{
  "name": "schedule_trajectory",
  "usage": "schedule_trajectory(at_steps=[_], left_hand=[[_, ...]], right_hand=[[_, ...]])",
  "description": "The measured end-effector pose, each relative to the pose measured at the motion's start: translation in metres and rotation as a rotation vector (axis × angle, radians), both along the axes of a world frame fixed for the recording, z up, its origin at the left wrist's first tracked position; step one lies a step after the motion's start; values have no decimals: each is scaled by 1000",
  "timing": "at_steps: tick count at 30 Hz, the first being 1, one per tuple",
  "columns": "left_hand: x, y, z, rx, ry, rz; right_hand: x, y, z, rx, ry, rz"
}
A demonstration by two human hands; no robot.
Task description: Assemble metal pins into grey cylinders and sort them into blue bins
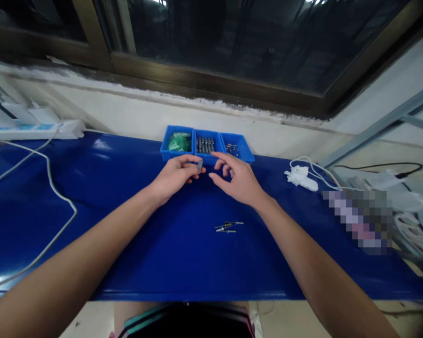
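Near you, little pins (229,226) lie on the blue table (127,244). Your left hand (176,174) pinches a small gray piece (199,164); hold it steady. Your right hand (237,180), at 3 o'clock beside it, is open. Three trays (206,143) sit at 12 o'clock.

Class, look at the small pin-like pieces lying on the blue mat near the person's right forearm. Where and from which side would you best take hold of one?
Probably at mid-shaft, from straight above, thumb and forefinger pinching across its width. The pin-like pieces are thin, lie flat on the blue mat and point roughly left to right, close together, so the outermost one is likely easiest. The right hand is nearest; the left hand already holds a small grey part.
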State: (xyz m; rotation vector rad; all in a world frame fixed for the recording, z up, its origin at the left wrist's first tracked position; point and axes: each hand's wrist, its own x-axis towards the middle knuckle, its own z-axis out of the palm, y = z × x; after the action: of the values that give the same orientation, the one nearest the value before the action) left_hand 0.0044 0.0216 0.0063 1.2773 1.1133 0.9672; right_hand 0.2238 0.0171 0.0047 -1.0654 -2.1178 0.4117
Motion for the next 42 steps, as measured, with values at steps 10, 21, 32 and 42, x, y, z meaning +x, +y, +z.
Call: schedule_trajectory(at_steps=[10,21,32,42], left_hand=[[9,-7,-5,36,40,-67],[10,-8,1,-29,-30,0],[11,-6,0,-70,-36,59],[13,-8,2,-59,28,21]], right_hand=[[-1,-1,-6,114,-174,40],[-1,8,4,107,-189,-25],[-18,125,55,-137,-692,-244],[-28,131,39,-144,-763,-279]])
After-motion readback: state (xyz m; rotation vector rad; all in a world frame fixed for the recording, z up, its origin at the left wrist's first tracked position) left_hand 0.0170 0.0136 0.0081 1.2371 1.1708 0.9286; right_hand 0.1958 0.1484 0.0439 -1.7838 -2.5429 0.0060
